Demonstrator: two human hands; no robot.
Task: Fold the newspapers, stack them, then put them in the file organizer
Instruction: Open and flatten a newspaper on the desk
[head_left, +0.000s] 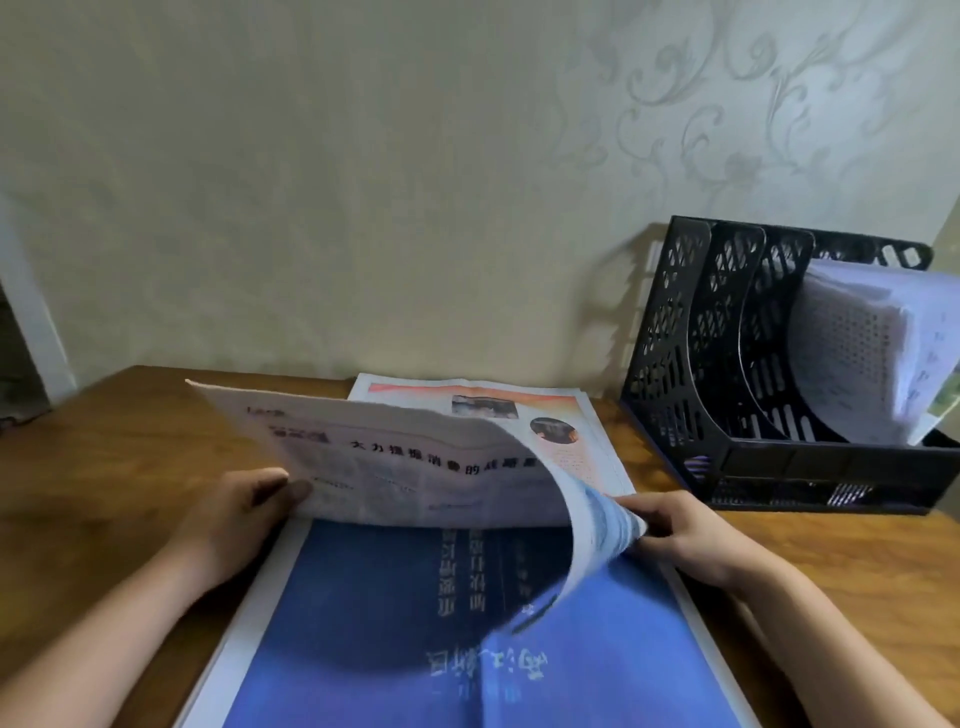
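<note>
I've got both hands on the top newspaper (415, 462) now: left hand (244, 514) has its grip on the sheet's left edge, thumb on top, fingers curled under the raised page; right hand (685, 535) has a narrow pinching grip on the curled right edge, where the paper bends over on itself. The sheet is lifted and arched, its printed headline side facing me, and it hangs over a blue page (415, 623) that lies flat on the counter (119, 441) and runs down to the near edge of view. Just beyond the lifted newspaper, a second newspaper (587, 431) with an orange-toned page lies flat, partly hidden behind the raised sheet. To the right of that second newspaper, apart from it, sits the black file organizer (691, 332), a mesh rack with curved dividers, backed against the patterned wall (363, 182). Its rightmost slot holds white papers (857, 338) leaning to the right; the slots nearer the newspaper show only black mesh
</note>
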